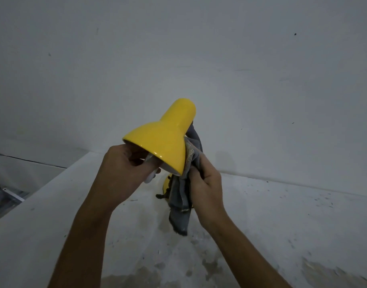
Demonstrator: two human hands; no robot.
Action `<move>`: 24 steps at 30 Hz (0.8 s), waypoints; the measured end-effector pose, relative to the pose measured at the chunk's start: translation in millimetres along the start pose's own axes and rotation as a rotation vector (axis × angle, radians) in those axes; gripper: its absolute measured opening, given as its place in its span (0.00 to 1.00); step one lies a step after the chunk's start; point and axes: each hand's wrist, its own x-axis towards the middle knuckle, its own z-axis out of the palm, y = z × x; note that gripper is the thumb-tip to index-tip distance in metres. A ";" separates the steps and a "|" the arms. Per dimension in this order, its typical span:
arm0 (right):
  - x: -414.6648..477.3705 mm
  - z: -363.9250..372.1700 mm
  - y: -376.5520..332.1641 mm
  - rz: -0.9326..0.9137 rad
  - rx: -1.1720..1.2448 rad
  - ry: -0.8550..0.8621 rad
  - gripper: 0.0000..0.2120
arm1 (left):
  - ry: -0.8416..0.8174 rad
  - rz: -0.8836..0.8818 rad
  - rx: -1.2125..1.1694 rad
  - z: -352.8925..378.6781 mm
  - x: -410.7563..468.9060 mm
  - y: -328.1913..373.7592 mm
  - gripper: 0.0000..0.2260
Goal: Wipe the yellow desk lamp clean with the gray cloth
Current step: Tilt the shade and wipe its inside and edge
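Forearms, 2 of them, came up from the bottom edge and met in the middle of the view. Behind them a pale gray wall (178,48) filled the upper half, marked with a few small dark specks. Below it lay a white table (282,225), stained and spotted with dark flecks, its left edge running diagonally toward the lower left corner.

Held up above the table was the yellow lamp (164,140), tilted so its narrow neck pointed up and to the right while its wide rim opened down and to the left, toward the camera. A gray cloth (182,202) was bunched against the lamp's right side, 1 end running up behind the neck and the frayed tail hanging down toward the table.

On the left, the left hand (124,169) had its fingers curled round the lamp's lower left rim, gripping it. Opposite it, the right hand (205,181) was closed tight on the bunched cloth, knuckles toward the camera, pressing the fabric against the lamp's outer surface.

Beneath the left fingers a white bulb (150,176) poked out of the lamp's opening. Just beside the hanging cloth showed a sliver of the yellow base (165,183), mostly hidden.
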 end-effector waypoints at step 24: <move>50.2 -38.0 -77.5 0.122 0.204 0.117 0.15 | -0.024 0.005 0.022 4.2 1.1 0.2 0.11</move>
